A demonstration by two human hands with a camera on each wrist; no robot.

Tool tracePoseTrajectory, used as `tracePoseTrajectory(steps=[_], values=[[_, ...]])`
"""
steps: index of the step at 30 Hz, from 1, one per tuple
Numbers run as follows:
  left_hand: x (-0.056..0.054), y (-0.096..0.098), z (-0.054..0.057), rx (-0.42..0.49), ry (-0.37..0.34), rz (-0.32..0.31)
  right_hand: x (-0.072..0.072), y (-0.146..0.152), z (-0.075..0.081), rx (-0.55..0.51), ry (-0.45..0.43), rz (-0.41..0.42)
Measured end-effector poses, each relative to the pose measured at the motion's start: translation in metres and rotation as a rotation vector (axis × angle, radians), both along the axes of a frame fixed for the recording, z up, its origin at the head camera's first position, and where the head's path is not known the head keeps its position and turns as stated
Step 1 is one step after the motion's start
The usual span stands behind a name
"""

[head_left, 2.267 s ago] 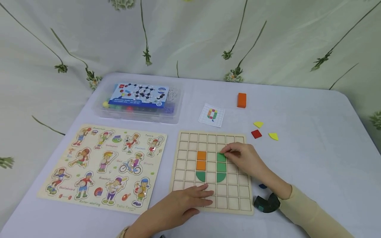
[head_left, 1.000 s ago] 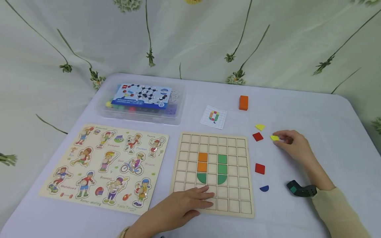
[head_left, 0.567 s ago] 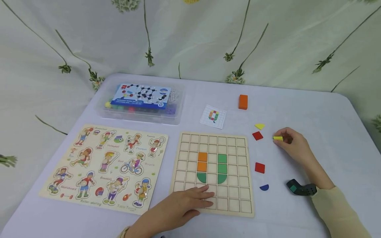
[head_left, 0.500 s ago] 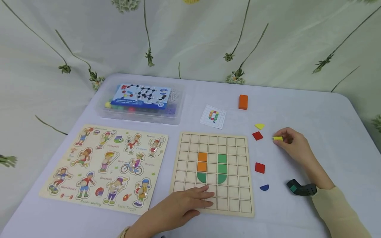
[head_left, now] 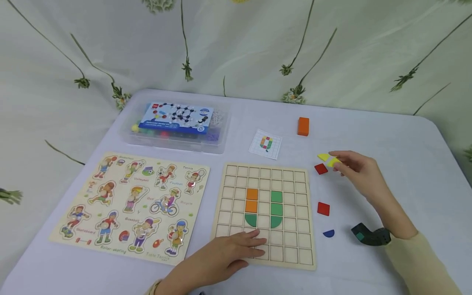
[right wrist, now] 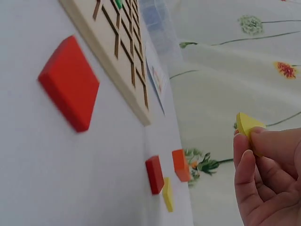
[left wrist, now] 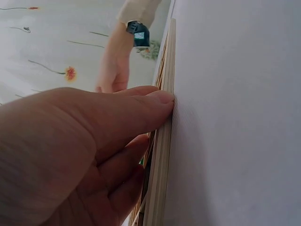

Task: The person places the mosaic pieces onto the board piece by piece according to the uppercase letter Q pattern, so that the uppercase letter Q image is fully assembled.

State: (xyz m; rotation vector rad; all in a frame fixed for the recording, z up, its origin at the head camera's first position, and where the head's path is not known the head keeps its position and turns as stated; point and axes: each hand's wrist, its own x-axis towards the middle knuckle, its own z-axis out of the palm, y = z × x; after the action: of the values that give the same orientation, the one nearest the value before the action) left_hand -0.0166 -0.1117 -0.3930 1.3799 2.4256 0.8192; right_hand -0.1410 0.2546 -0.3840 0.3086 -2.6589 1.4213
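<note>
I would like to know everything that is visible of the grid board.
The board looks like pale wood: squarish, flat on the table, divided by thin lines into square cells. In it lie two orange squares, two green squares and two green quarter-rounds. The left hand rests on its near-left corner, hiding it.

- A table (head_left: pixel 409 164) with a smooth, pale top, white with a faint lavender cast, and rounded far corners.
- Behind the table, a grey-white backdrop (head_left: pixel 243 45) with soft creases, spreading past the table's left and right edges too.
- Printed on the backdrop above the table's far edge, long thin stems (head_left: pixel 182 30) running down to green tufts (head_left: pixel 187 73).
- Higher above the table's far edge, a pale round bloom (head_left: pixel 158 4), cut off by the top of the head view.
- Beyond the table in the right wrist view, an orange-red flower (right wrist: pixel 285 70).
- Over the table, soft, diffuse light with faint shadows.
</note>
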Motion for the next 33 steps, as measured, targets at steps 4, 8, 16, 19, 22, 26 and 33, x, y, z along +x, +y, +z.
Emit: tracePoseTrajectory(steps=[4, 8, 16, 19, 22, 26, 33], values=[[0.001, 0.000, 0.000, 0.000, 0.006, 0.005, -0.001, -0.028, 0.022, -0.070, -0.059, 0.031], [0.001, 0.000, 0.000, -0.003, 0.003, 0.004, -0.003, -0.050, 0.028, -0.126, -0.148, 0.060], [0.000, 0.001, 0.000, -0.004, -0.002, -0.002, -0.007, -0.085, 0.011, -0.160, -0.269, 0.193], [-0.001, 0.001, 0.001, -0.003, -0.006, -0.001, -0.007, -0.094, 0.005, -0.112, -0.277, 0.207], [-0.002, 0.001, 0.001, 0.003, -0.008, -0.001, -0.009, -0.100, 0.001, -0.047, -0.249, 0.216], [-0.003, 0.001, 0.000, -0.005, 0.000, 0.002, -0.012, -0.103, -0.004, 0.027, -0.193, 0.239], [0.000, 0.001, -0.002, -0.026, -0.010, 0.000, -0.008, -0.107, -0.007, 0.119, -0.133, 0.284]])
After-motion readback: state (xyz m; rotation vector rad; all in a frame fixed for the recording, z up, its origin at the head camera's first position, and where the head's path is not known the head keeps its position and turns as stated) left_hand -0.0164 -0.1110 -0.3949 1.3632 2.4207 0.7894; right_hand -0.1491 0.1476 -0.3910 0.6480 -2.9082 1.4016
